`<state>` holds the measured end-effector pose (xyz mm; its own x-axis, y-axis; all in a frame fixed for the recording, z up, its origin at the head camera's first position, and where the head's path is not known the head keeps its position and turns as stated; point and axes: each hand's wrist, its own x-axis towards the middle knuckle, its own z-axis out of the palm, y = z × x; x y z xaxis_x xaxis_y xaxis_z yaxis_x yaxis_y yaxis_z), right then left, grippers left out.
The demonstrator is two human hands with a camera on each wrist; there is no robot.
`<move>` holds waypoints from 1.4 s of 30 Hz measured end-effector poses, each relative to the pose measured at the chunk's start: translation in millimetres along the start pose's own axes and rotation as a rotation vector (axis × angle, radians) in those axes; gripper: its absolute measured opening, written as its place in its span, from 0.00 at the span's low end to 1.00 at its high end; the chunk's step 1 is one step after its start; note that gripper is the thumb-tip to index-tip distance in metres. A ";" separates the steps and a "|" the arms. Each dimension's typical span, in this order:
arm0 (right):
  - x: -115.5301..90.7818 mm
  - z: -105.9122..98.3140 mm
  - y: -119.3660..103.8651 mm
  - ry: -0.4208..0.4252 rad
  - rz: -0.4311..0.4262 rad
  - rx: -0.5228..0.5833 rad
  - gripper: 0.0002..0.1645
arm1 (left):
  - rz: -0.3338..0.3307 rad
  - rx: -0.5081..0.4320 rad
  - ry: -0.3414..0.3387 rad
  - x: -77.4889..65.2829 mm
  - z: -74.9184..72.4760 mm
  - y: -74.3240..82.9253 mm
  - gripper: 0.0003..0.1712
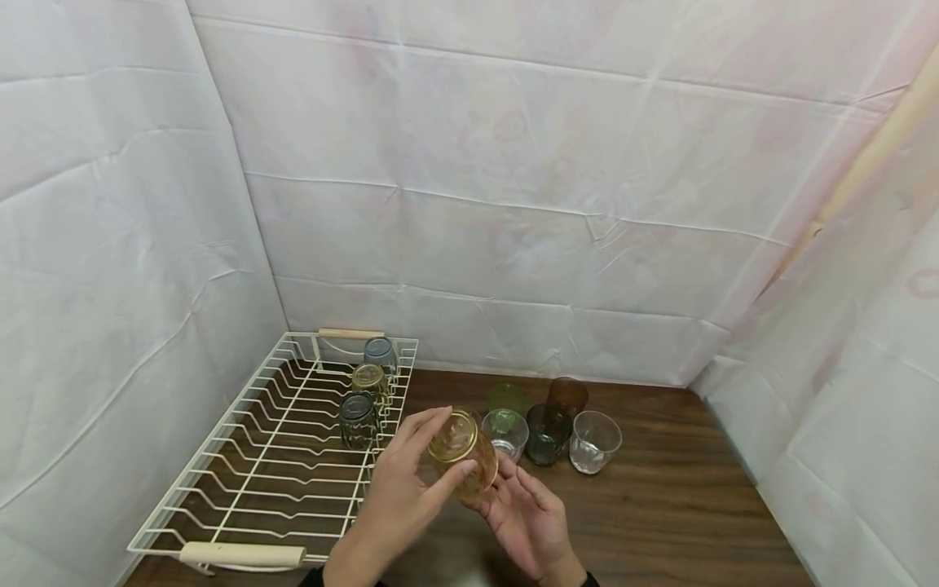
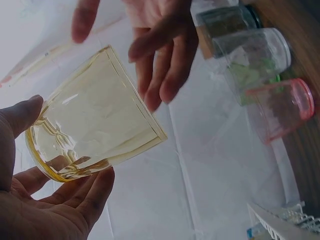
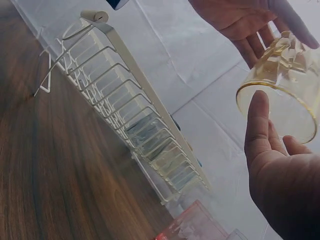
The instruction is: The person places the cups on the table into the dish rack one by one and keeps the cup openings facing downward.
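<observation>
A transparent yellow glass (image 1: pixel 469 469) is tilted in the air above the table, its base turned up toward the head camera. My left hand (image 1: pixel 403 477) grips it near the base, thumb on one side and fingers on the other. My right hand (image 1: pixel 524 518) is at the rim end, palm up, with its fingers loosely extended; its fingertips are right at the rim in the right wrist view. Just beyond the held glass, a clear glass (image 1: pixel 506 440) stands on the table. A pink glass (image 2: pixel 285 107) shows in the left wrist view.
A white wire dish rack (image 1: pixel 257 456) with wooden handles stands at left. Blue (image 1: pixel 380 352), yellow (image 1: pixel 369 380) and dark grey (image 1: pixel 358 424) glasses sit upside down along its right side. Green (image 1: pixel 508 397), brown (image 1: pixel 568 394), dark (image 1: pixel 548 436) and clear (image 1: pixel 595 444) glasses stand on the wooden table.
</observation>
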<state>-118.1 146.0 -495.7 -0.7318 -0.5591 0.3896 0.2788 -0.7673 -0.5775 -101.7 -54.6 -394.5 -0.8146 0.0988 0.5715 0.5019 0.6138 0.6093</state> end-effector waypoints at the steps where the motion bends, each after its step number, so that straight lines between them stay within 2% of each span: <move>1: 0.4 -0.1 0.3 -0.010 0.000 -0.002 0.36 | -0.009 0.004 0.002 -0.3 -0.8 -1.4 0.41; 13: 1.7 0.8 1.1 0.000 -0.004 -0.064 0.36 | -0.029 0.039 0.047 -3.9 -11.1 -14.0 0.41; 22: -1.9 -2.8 -1.6 0.039 -0.038 -0.156 0.35 | -0.012 0.103 0.121 -7.7 -28.9 -30.6 0.42; 28: -2.7 -1.3 -5.8 0.113 -0.026 -0.191 0.35 | -0.042 0.134 0.170 -11.9 -47.3 -45.7 0.41; 31: -2.6 -0.5 -7.5 0.115 -0.029 -0.196 0.34 | -0.052 0.163 0.188 -15.0 -55.8 -53.2 0.40; 42: -4.9 -1.4 -10.9 0.147 -0.030 -0.184 0.34 | -0.146 0.290 0.191 -27.1 -81.9 -81.9 0.42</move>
<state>-118.4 157.5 -492.3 -0.8246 -0.4750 0.3072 0.1475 -0.7049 -0.6938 -96.9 -171.6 -414.8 -0.7891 -0.1372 0.5987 0.2591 0.8095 0.5269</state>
